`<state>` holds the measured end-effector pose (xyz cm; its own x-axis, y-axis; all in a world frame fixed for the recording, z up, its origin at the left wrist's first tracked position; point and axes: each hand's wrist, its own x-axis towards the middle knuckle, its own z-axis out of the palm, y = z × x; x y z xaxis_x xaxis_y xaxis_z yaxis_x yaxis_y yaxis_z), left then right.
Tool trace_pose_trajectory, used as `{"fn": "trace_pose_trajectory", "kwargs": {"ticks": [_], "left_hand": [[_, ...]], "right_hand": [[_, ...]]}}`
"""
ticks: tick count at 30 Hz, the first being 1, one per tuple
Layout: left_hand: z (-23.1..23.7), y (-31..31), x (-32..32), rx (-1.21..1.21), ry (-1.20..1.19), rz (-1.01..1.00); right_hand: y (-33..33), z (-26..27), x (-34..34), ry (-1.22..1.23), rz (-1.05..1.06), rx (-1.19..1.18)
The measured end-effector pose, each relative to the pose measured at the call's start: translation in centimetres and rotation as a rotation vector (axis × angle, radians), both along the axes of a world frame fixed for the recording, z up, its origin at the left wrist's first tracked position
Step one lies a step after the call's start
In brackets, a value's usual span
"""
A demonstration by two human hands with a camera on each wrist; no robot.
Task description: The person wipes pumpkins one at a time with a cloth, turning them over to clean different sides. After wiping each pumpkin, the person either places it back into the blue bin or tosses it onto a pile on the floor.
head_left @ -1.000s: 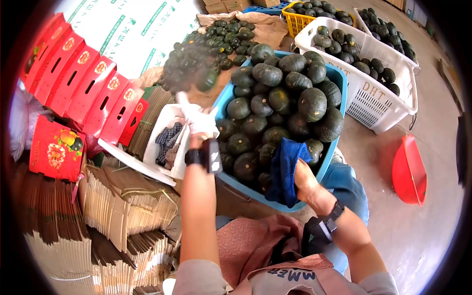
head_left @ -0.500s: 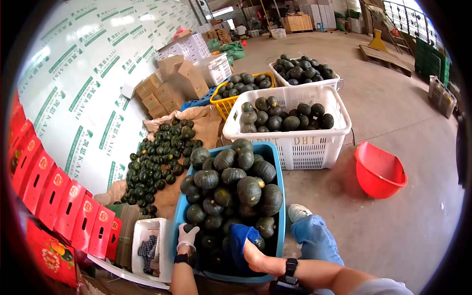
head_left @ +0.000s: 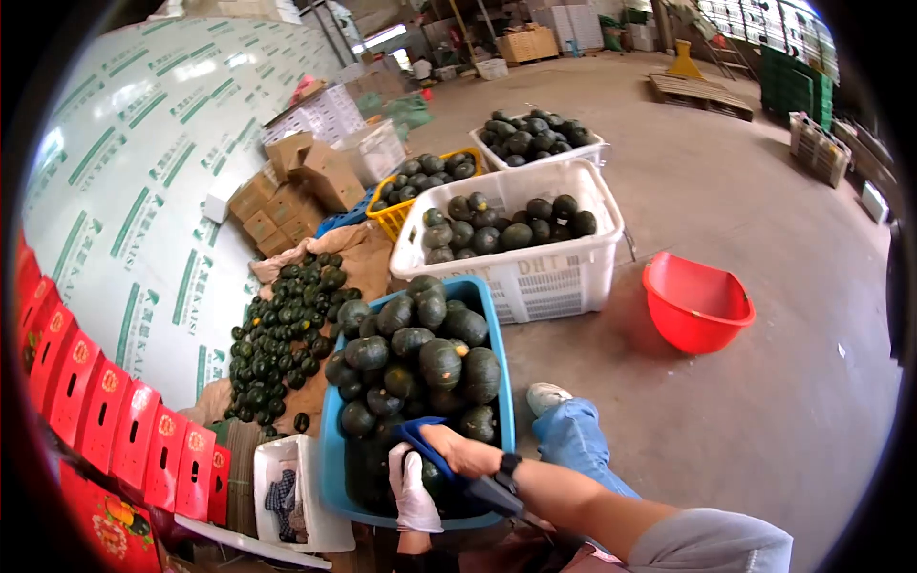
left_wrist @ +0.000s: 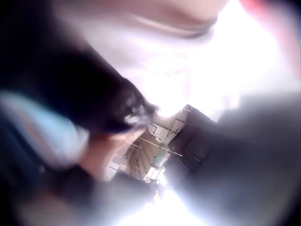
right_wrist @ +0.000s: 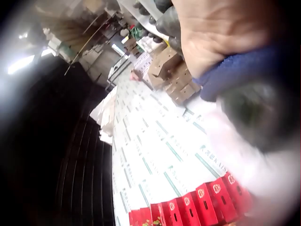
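Observation:
My left hand (head_left: 414, 492), in a white glove, holds a dark green squash (right_wrist: 249, 110) over the near end of a blue tub (head_left: 503, 382). Bunched under my bare right hand (head_left: 460, 451) is a blue cloth (head_left: 420, 432), gripped and laid against the squash's top. In the right wrist view the cloth (right_wrist: 240, 68) spreads between that palm and the squash. Dark green squashes (head_left: 411, 344) are heaped in the tub beyond both hands. The left wrist view is mostly blurred and washed out.
Smaller-looking squashes (head_left: 287, 334) lie on brown paper left of the tub. White crates (head_left: 564, 286) and a yellow crate (head_left: 387, 222) of squashes stand beyond. A red basin (head_left: 697, 306) is at right. A foam box (head_left: 325, 530) with cloths and red cartons (head_left: 134, 430) line the left.
My left hand has come back from beside the floor pile to the tub and now holds a squash. The cloth in my right hand has moved left onto it. The head view has tilted up.

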<state>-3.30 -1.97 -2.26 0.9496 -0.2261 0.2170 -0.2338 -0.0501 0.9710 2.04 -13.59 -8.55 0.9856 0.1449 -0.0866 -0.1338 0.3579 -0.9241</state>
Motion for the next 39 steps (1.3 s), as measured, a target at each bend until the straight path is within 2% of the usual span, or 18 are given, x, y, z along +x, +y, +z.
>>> {"fn": "trace_pose_trajectory", "kwargs": {"ticks": [2, 4, 6, 7, 10, 12, 14, 16, 18, 21, 22, 24, 26, 28, 30, 33, 36, 39], "left_hand": [[0.5, -0.7, -1.1, 0.057, -0.077, 0.000], [-1.8, -0.5, 0.8, -0.177, 0.090, 0.054], [-1.6, -1.1, 2.4, -0.192, 0.175, 0.154], [-1.3, -1.6, 2.8, -0.185, 0.138, 0.184], [-0.4, -2.1, 2.4, -0.099, -0.059, 0.238], [-0.3, -3.1, 1.6, -0.032, -0.137, 0.244], [-0.2, -3.6, 1.3, 0.003, -0.180, 0.247], [-0.2, -3.7, 1.1, 0.032, -0.196, 0.251], [-0.1, -3.9, 1.1, 0.045, -0.216, 0.257], [-0.3, -4.3, 1.1, 0.056, -0.235, 0.248], [-0.3, -4.3, 1.1, 0.058, -0.236, 0.245], [-0.3, -4.2, 1.1, 0.070, -0.248, 0.248], [-0.4, -4.4, 1.0, 0.075, -0.254, 0.258], [-0.5, -4.6, 1.0, 0.073, -0.256, 0.257], [-0.4, -4.5, 1.0, 0.086, -0.264, 0.257], [-0.4, -4.6, 0.8, 0.096, -0.272, 0.254], [-0.4, -4.5, 0.8, 0.090, -0.276, 0.246], [-0.4, -4.4, 0.7, 0.090, -0.281, 0.250]], "right_hand": [[-1.5, 1.8, -0.6, -0.236, 0.045, -0.103], [-0.2, 1.7, -0.2, 0.011, -0.116, -0.291], [2.9, 0.0, 0.0, 0.044, -0.436, -0.342], [3.1, 2.0, -2.5, 0.073, -0.462, -0.440], [3.8, 2.4, -4.0, 0.179, -0.438, -0.311], [1.5, 4.8, -4.0, 0.101, -0.344, 0.004], [-0.1, 5.5, -2.6, 0.093, -0.228, 0.488], [0.5, 3.9, -0.6, 0.104, -0.301, 0.549], [2.2, 1.6, 1.1, 0.096, -0.377, 0.301], [6.7, -6.3, 6.8, -0.120, -0.510, -0.579], [5.6, -3.0, 3.3, -0.350, -0.325, -1.046], [5.3, 2.8, -4.3, -0.315, -0.351, -0.723], [5.3, 2.8, -5.8, -0.518, -0.309, -0.853], [5.4, 2.1, -4.4, -0.572, -0.449, -0.737], [5.1, 2.6, -2.3, 0.085, -0.592, -0.279], [3.3, 3.0, -1.7, 0.168, -0.498, 0.067], [3.1, 2.7, -1.6, 0.170, -0.495, 0.070], [4.5, 2.5, -2.4, 0.208, -0.524, -0.114]]}}
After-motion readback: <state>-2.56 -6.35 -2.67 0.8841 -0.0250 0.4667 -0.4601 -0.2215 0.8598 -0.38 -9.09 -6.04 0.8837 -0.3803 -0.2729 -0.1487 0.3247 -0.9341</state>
